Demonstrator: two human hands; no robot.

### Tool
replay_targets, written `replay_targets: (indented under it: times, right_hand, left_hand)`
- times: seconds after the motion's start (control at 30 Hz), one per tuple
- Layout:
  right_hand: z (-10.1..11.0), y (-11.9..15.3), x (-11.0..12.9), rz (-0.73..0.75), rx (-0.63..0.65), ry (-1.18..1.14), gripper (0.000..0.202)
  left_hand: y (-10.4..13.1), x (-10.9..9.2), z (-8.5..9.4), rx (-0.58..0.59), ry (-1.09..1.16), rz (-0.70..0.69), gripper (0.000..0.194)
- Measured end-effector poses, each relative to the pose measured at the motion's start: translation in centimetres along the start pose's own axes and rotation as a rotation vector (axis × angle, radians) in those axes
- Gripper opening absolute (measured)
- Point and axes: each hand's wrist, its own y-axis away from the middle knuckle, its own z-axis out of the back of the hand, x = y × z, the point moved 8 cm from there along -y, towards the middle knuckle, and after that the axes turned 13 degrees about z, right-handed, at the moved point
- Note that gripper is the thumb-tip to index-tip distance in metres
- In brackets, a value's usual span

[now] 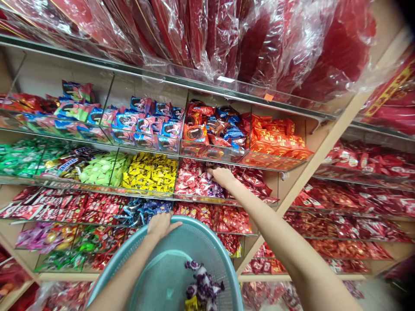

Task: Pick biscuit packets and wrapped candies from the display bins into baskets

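Observation:
My left hand (159,225) grips the far rim of a teal plastic basket (223,255), its thumb lying along the edge. Inside the basket sit several purple-and-white wrapped candies (203,280) and a yellow-wrapped candy (192,303). My right hand (221,177) reaches into a shelf bin, its fingers curled down at the border between red-and-white wrapped candies (191,177) and purple-wrapped candies (214,189). The fingertips are partly hidden, so whatever they hold cannot be made out.
Yellow-wrapped candies (151,172) fill the bin to the left. Above are blue-and-pink cookie packs (145,123) and orange packets (275,136). Clear shelf fronts and dividers edge the bins. A slanting wooden upright (311,172) stands at the right, and plastic-wrapped red goods (223,39) hang over the top shelf.

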Motion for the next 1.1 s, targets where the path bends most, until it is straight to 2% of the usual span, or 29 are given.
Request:
replay_targets:
  times: [0.23, 0.4, 0.6, 0.77, 1.1]
  right_hand:
    - [-0.7, 0.3, -0.3, 0.11, -0.036, -0.004, 0.04]
    - [-0.9, 0.2, -0.6, 0.121, -0.059, 0.006, 0.043]
    - [-1.5, 0.4, 0.1, 0.07, -0.075, 0.046, 0.041]
    - [-1.7, 0.7, 0.4, 0.083, -0.087, 0.054, 0.041]
    - [0.8, 1.4, 0.4, 0.089, -0.177, 0.046, 0.045]
  left_hand:
    - [0.4, -0.9, 1.6, -0.027, -0.009, -0.021, 0.065]
    - [0.5, -2.3, 2.9, -0.061, -0.013, -0.044, 0.064]
    - [0.4, -2.8, 3.0, -0.069, -0.019, -0.054, 0.064]
    - [0.4, -2.8, 3.0, -0.086, -0.023, -0.073, 0.066]
    - [0.5, -2.7, 3.1, -0.053, -0.01, -0.042, 0.062]
